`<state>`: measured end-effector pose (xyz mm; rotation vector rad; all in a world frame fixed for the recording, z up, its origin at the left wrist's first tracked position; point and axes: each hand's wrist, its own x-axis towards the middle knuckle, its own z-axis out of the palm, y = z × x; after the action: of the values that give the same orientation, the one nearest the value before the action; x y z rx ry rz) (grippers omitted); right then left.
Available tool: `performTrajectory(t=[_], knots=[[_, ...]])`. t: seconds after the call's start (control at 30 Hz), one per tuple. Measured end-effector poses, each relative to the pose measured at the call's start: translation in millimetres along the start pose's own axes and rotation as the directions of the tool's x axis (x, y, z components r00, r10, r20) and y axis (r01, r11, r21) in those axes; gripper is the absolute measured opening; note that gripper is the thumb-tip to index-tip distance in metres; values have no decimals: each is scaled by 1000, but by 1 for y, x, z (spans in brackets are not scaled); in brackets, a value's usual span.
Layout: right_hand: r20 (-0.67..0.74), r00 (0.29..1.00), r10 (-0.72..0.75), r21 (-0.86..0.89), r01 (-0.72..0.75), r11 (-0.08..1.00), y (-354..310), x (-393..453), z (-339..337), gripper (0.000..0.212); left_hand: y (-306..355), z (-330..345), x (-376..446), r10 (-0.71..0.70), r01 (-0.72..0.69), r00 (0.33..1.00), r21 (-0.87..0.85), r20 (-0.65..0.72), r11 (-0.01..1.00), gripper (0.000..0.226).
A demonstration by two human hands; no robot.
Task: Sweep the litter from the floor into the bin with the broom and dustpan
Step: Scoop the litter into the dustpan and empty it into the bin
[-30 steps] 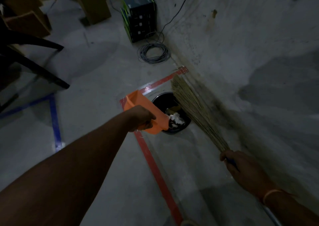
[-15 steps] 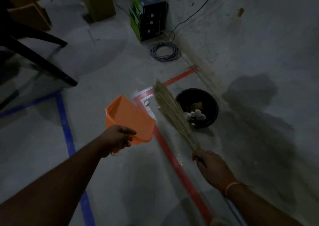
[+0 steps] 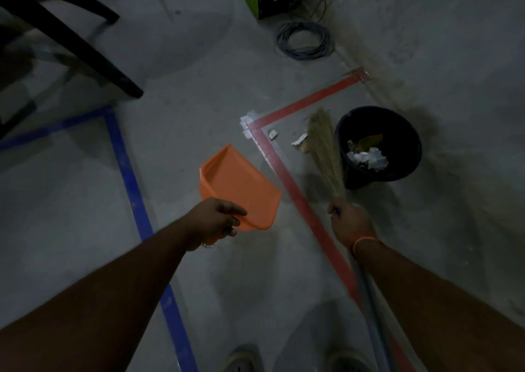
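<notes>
Floor (image 3: pixel 255 59) fills most of the view, bare grey concrete crossed by blue tape (image 3: pixel 125 155) and red tape (image 3: pixel 287 178). Against it, the main change from a second ago is the dustpan (image 3: pixel 238 189): it was tipped over the bin (image 3: pixel 377 147) then, and now hangs clear of it, left of the red line and off the floor. That suggests one load has just been emptied and another pass is starting. The bin stands inside the red corner, holding crumpled white paper (image 3: pixel 368 158) and what looks like a dry leaf or brown scrap, though the light is too dim to be sure. The broom (image 3: pixel 325 152) has swung away from the wall and now lies just beside the bin's left rim, bristles pointing at the remaining litter. The left hand (image 3: pixel 213 224) has its fingers curled around the dustpan handle; the right hand (image 3: pixel 350 222) is wrapped tight on the broom where bristles meet shaft. Smallest of all, two paper scraps (image 3: pixel 299 139) sit on the floor between the red corner and the broom tip, still to be swept.
</notes>
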<state>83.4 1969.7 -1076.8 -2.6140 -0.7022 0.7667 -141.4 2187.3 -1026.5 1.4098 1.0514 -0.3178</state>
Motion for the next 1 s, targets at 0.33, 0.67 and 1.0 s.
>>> performTrajectory(t=[0.33, 0.67, 1.0], knots=[[76, 995, 63, -12, -62, 998, 46, 80, 59, 20, -52, -21, 59, -7, 7, 1000, 0, -23, 1000, 33], [110, 966, -232, -295, 255, 921, 99, 129, 106, 13, -103, -6, 94, -1, -12, 989, -90, -147, 996, 35], [250, 917, -310, -378, 388, 841, 144, 117, 88, 21, -121, 38, 80, -34, -14, 969, -191, -244, 981, 36]])
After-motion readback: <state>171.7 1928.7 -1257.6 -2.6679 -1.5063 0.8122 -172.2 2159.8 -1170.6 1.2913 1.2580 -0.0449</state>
